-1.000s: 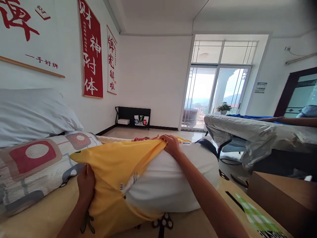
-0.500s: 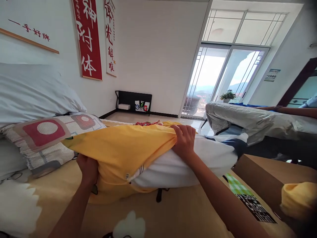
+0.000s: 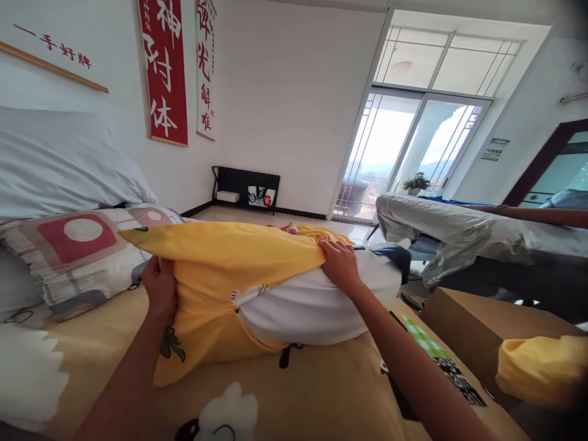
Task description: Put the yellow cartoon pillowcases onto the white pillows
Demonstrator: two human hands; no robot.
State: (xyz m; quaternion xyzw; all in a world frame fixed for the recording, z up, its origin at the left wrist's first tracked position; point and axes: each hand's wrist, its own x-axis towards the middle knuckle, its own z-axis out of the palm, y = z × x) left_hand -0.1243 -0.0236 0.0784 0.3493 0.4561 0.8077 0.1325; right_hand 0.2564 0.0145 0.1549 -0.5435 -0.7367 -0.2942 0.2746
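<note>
A yellow pillowcase (image 3: 206,269) with a cartoon print lies partly over a plump white pillow (image 3: 303,306), whose right part is bare. My left hand (image 3: 159,288) is closed on the pillowcase near its left end, lifting the cloth off the bed. Fingers of my right hand (image 3: 340,263) curl over the pillowcase's upper edge, where the yellow cloth meets the white pillow. A pointed corner of the case sticks out past my left hand. Dark blue cloth (image 3: 395,254) shows at the pillow's far right end.
Under the pillow spreads a tan printed bed sheet (image 3: 331,392). A patterned cushion (image 3: 87,251) and a white pillow (image 3: 64,159) sit at left. On the right are a cardboard box (image 3: 487,318), yellow cloth (image 3: 542,367) and a plastic-covered table (image 3: 459,226) with another person's arm (image 3: 542,214).
My left hand has risen a little with the pillowcase, and the cloth in front of it hangs more stretched. The white pillow's right end reaches less far right. The view has shifted slightly.
</note>
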